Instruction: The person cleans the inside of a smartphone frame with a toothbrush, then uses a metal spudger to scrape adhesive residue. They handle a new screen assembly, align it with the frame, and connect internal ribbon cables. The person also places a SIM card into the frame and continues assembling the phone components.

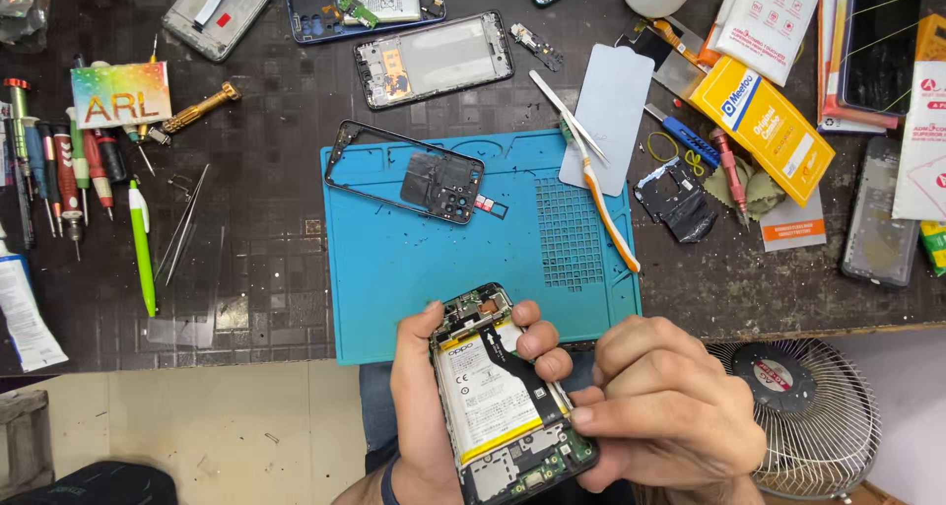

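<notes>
Now — left hand (419,416) grips opened phone (503,397) | right hand (660,406) pinches its edge — over blue mat (394,269)

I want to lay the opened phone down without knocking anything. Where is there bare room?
The blue mat is bare in its lower middle, below the black phone frame and left of the toothbrush. Dark table right of the green pen holds only tweezers. The right side is crowded with packets.

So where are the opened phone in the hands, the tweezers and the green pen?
opened phone (503,397), head view, on the white battery label.
tweezers (567,119), head view, on the middle of the silver arms.
green pen (143,254), head view, on the middle of its green barrel.
</notes>
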